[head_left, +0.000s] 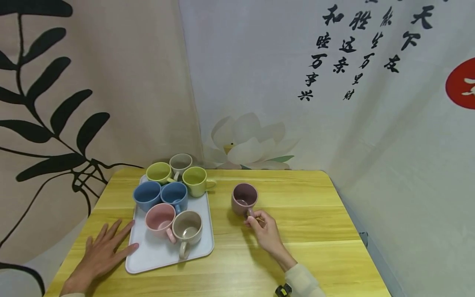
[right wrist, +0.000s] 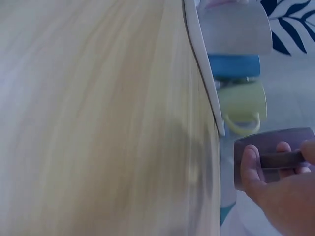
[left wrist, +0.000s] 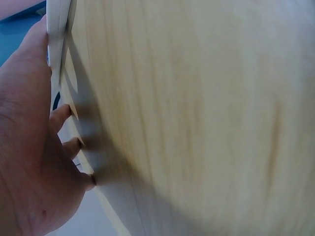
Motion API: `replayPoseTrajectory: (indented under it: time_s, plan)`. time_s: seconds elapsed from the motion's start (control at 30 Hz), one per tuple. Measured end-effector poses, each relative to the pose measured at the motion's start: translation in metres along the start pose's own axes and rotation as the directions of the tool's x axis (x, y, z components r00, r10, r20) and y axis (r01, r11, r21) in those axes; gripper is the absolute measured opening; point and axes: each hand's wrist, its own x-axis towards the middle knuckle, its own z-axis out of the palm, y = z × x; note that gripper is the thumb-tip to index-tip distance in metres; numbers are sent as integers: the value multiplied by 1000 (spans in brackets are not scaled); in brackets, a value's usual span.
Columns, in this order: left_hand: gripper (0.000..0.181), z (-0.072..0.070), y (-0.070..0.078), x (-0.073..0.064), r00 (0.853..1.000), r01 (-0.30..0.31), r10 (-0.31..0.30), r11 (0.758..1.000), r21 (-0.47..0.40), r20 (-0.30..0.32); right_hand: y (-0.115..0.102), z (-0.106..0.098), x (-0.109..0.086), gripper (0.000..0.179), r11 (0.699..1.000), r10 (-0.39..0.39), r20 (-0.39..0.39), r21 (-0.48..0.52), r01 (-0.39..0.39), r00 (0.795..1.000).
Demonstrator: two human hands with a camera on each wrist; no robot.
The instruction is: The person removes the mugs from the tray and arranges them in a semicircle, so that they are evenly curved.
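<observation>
My right hand [head_left: 265, 233] pinches the handle of a purple mug [head_left: 241, 202] to the right of the tray. The mug is upright, and in the right wrist view a gap shows between the mug [right wrist: 275, 140] and the tabletop. With fingers spread, my left hand [head_left: 102, 253] rests on the table, its thumb and index finger touching the left edge of a white tray [head_left: 148, 260]. On the tray stand a pink mug [head_left: 160, 220], a beige mug [head_left: 187, 227], two blue mugs [head_left: 147, 196] [head_left: 174, 196], two green mugs [head_left: 159, 172] [head_left: 194, 181] and a grey-white mug [head_left: 181, 163].
A wooden table [head_left: 297, 231] carries the tray and mugs. Behind it hangs a printed cloth [head_left: 259, 82] with leaves, a lotus and dark characters. The nearest green mug's handle sticks out past the tray's right edge.
</observation>
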Motion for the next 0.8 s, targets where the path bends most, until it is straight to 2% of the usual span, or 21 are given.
replayPoseTrajectory:
  time_s: [0.17,0.47,0.63,0.8]
  plan:
    - [96,-1,0,0,1000,1,-1,1000,5,2,5,-20,2,17,1000,9,-83,2,-9,997]
    - [94,-1,-1,-1,1000,-8,8,1000,3,7,13,-53,0,19,999,15,-212,32,-8,977]
    - [95,-1,0,-1,1000,-1,1,1000,-12,14,16,-68,0,21,998,44,-294,54,-29,955]
    - [96,-2,0,-1,1000,6,-6,1000,-16,16,17,-82,-3,24,995,91,-373,79,-66,923]
